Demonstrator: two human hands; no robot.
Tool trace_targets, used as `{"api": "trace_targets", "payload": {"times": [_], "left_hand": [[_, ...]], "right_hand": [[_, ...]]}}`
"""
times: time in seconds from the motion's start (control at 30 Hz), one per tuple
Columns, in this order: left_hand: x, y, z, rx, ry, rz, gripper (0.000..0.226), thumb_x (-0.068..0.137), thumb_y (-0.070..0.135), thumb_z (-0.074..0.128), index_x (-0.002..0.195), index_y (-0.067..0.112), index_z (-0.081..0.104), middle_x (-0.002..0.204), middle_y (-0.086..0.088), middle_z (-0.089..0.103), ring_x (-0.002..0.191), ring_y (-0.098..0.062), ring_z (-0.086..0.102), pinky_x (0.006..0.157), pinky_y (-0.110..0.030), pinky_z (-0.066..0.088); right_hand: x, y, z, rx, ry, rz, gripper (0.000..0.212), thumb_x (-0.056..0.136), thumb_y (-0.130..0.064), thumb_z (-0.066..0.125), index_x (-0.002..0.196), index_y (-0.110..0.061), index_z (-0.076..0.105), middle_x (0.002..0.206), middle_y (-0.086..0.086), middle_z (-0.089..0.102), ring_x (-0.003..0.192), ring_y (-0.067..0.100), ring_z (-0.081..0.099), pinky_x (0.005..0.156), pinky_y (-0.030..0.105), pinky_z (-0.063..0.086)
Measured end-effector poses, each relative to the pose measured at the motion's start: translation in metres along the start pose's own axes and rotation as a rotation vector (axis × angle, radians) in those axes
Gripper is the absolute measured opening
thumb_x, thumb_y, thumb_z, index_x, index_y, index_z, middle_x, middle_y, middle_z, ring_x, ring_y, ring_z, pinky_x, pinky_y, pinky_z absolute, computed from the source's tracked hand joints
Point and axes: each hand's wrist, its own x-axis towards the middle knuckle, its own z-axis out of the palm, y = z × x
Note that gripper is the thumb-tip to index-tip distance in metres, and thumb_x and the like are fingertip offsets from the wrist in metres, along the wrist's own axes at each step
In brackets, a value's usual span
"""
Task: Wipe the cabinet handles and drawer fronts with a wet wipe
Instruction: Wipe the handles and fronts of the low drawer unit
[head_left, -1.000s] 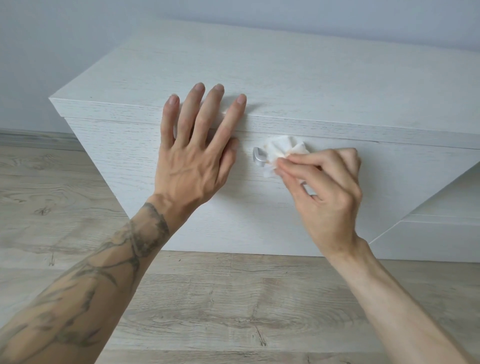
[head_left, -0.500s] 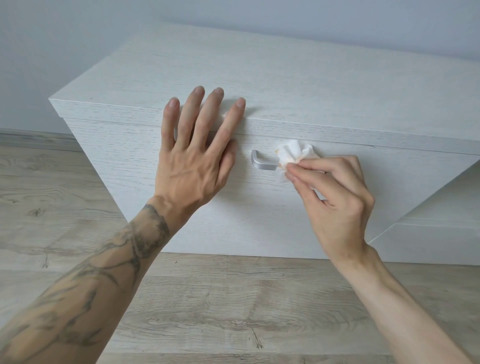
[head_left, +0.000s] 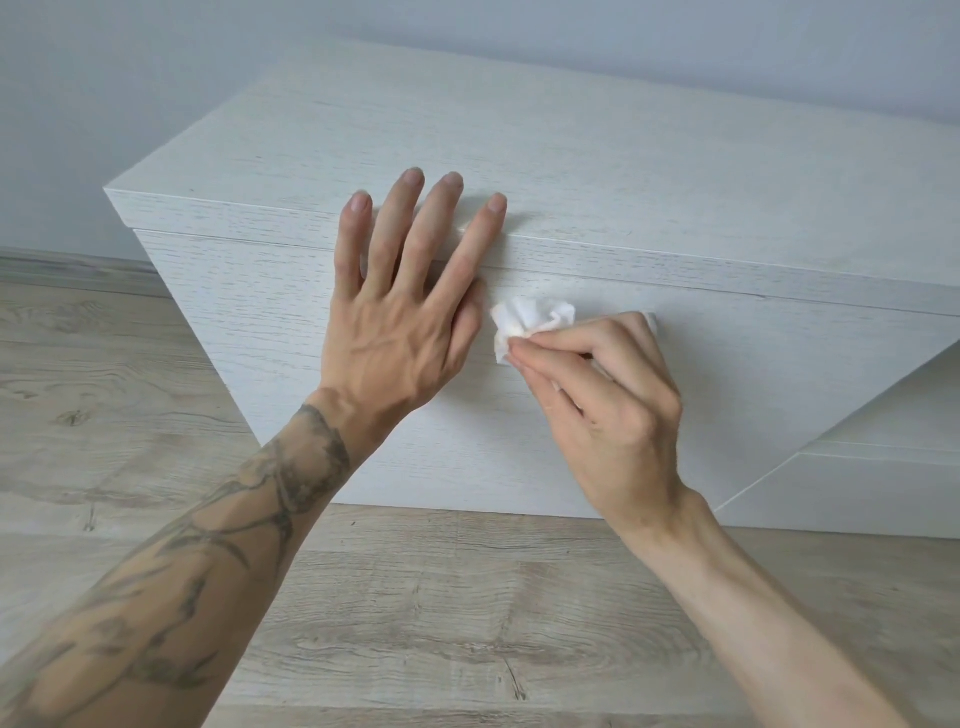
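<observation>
A white wood-grain cabinet (head_left: 597, 156) stands against the wall, its top drawer front (head_left: 249, 312) facing me. My left hand (head_left: 400, 312) lies flat on the drawer front, fingers spread and reaching over the top edge. My right hand (head_left: 608, 400) pinches a crumpled white wet wipe (head_left: 530, 319) against the drawer front, just right of my left thumb. The wipe and my right hand cover most of the metal handle; only its right end (head_left: 650, 319) peeks out behind my knuckles.
Light wood-look flooring (head_left: 415, 597) runs under the cabinet. A plain grey wall (head_left: 104, 104) is behind it. A lower drawer or panel (head_left: 857, 483) juts out at the right, below my right hand.
My right hand has slid the wipe leftward along the handle, from its right part to its left end, which is now covered. My left hand has stayed in place.
</observation>
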Motion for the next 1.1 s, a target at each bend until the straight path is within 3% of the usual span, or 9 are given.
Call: {"api": "trace_targets", "payload": {"times": [0.23, 0.5, 0.77, 0.93, 1.1], "left_hand": [[0.001, 0.000, -0.004, -0.010, -0.005, -0.002, 0.057, 0.110, 0.029, 0.044, 0.165, 0.018, 0.037, 0.161, -0.016, 0.047, 0.153, -0.036, 0.032, 0.132, -0.050, 0.009], [0.003, 0.001, -0.004, 0.002, 0.026, -0.016, 0.054, 0.111, 0.031, 0.046, 0.163, 0.018, 0.041, 0.159, -0.017, 0.051, 0.151, -0.036, 0.036, 0.131, -0.049, 0.011], [0.002, 0.000, -0.005, -0.001, 0.018, -0.009, 0.054, 0.111, 0.031, 0.047, 0.163, 0.019, 0.041, 0.160, -0.016, 0.050, 0.152, -0.035, 0.035, 0.132, -0.048, 0.010], [0.002, -0.001, -0.007, 0.005, 0.014, -0.005, 0.055, 0.110, 0.030, 0.047, 0.163, 0.018, 0.042, 0.160, -0.016, 0.050, 0.152, -0.035, 0.035, 0.132, -0.048, 0.010], [0.002, 0.000, -0.006, -0.001, 0.013, -0.010, 0.055, 0.111, 0.030, 0.046, 0.164, 0.018, 0.040, 0.160, -0.016, 0.049, 0.153, -0.035, 0.033, 0.132, -0.048, 0.008]], "right_hand": [[-0.003, -0.001, 0.006, -0.130, 0.078, 0.057, 0.009, 0.098, -0.015, 0.080, 0.106, -0.015, 0.085, 0.102, 0.001, 0.075, 0.089, 0.021, 0.060, 0.079, 0.045, 0.048], [0.022, -0.010, 0.024, -0.205, 0.007, 0.066, 0.008, 0.094, -0.007, 0.080, 0.090, -0.013, 0.083, 0.079, 0.003, 0.067, 0.078, 0.033, 0.062, 0.074, 0.045, 0.039], [0.021, -0.011, 0.026, -0.215, 0.009, 0.099, 0.009, 0.091, -0.004, 0.079, 0.087, -0.012, 0.082, 0.080, 0.004, 0.067, 0.079, 0.033, 0.061, 0.073, 0.047, 0.042], [0.008, -0.013, 0.015, -0.202, 0.055, 0.070, 0.008, 0.093, -0.008, 0.081, 0.089, -0.015, 0.084, 0.088, -0.001, 0.074, 0.083, 0.029, 0.063, 0.081, 0.041, 0.040], [0.019, -0.011, 0.021, -0.222, 0.028, 0.078, 0.011, 0.090, -0.004, 0.082, 0.086, -0.014, 0.082, 0.079, 0.001, 0.070, 0.078, 0.032, 0.063, 0.079, 0.043, 0.038]]}}
